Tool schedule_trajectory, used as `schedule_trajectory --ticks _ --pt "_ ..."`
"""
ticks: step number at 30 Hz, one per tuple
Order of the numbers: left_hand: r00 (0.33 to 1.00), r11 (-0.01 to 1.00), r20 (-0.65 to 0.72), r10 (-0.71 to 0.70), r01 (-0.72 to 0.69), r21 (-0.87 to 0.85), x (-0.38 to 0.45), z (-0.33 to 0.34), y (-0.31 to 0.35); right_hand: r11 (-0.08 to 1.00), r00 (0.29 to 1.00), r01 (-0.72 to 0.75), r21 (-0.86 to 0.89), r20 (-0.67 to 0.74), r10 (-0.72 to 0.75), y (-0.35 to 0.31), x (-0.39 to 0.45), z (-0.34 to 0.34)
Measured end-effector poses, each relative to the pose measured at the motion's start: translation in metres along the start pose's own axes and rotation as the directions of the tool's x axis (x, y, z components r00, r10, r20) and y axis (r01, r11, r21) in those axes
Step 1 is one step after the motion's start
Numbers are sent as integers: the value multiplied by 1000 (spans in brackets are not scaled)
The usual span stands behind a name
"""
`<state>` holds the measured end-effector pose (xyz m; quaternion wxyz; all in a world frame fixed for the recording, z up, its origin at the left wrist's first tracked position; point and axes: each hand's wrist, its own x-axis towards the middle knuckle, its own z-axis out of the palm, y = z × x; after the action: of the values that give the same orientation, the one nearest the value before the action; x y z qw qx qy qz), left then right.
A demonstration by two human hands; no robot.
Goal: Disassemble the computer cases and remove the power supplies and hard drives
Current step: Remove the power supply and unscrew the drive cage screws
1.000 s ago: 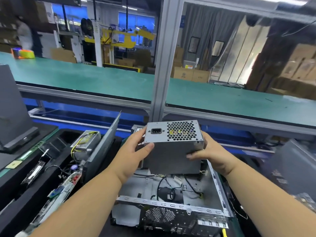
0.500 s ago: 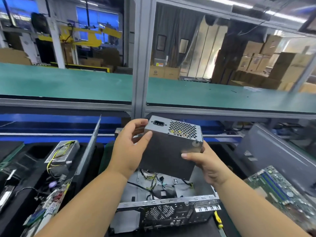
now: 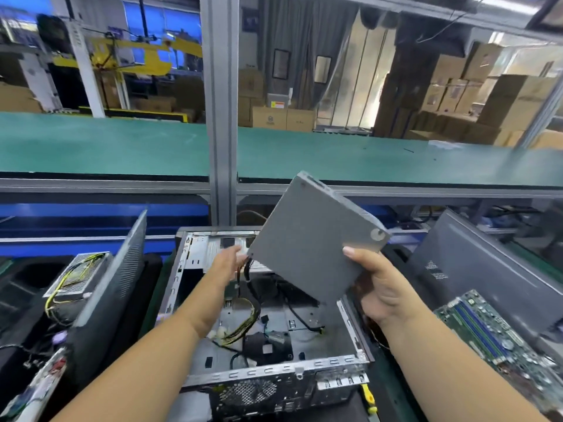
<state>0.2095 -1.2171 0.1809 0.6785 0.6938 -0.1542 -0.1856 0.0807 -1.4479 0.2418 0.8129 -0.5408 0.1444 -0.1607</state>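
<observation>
Stacked cartons (image 3: 515, 99) and a green conveyor belt (image 3: 106, 144) fill the background of a dismantling line, where a person works at a dark bench (image 3: 393, 388) crowded with stripped parts. The right hand (image 3: 380, 287) holds the grey power supply (image 3: 310, 239) lifted clear above the open computer case (image 3: 274, 345), thumb on its near face and fingers curled under its lower edge, the unit tilted with one corner high. That tilt appears to let its cable bundle (image 3: 243, 318), hanging from the lower left corner, trail out of the chassis without snagging. The left hand (image 3: 227, 266) reaches beneath that corner near the black leads, fingers fairly straight; whether its grip has closed on a wire cannot be told, as the fingertips are hidden behind the unit. Yellow and black wires lie loose on the case floor, so the supply looks free of its mount. An earlier-removed power unit (image 3: 76, 272) sits in a tray to the left beside a leaning side panel (image 3: 118, 284); a motherboard (image 3: 499, 333) lies to the right, suggesting parts are sorted by type.
</observation>
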Motion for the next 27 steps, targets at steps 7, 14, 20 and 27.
schedule_trajectory --ticks 7,14,20,27 --pt "938 959 328 -116 20 283 6 27 -16 996 1000 18 90 23 -20 -37 23 -31" --pt "861 698 382 -334 -47 715 25 57 25 989 995 79 121 -66 -72 -61 37 -62" --pt "939 658 287 -190 -95 747 41 90 66 979 974 115 168 -211 -78 -71 45 -96" --pt "912 872 397 -107 -106 478 47 156 88 977 927 122 178 -372 -48 -52 65 -145"
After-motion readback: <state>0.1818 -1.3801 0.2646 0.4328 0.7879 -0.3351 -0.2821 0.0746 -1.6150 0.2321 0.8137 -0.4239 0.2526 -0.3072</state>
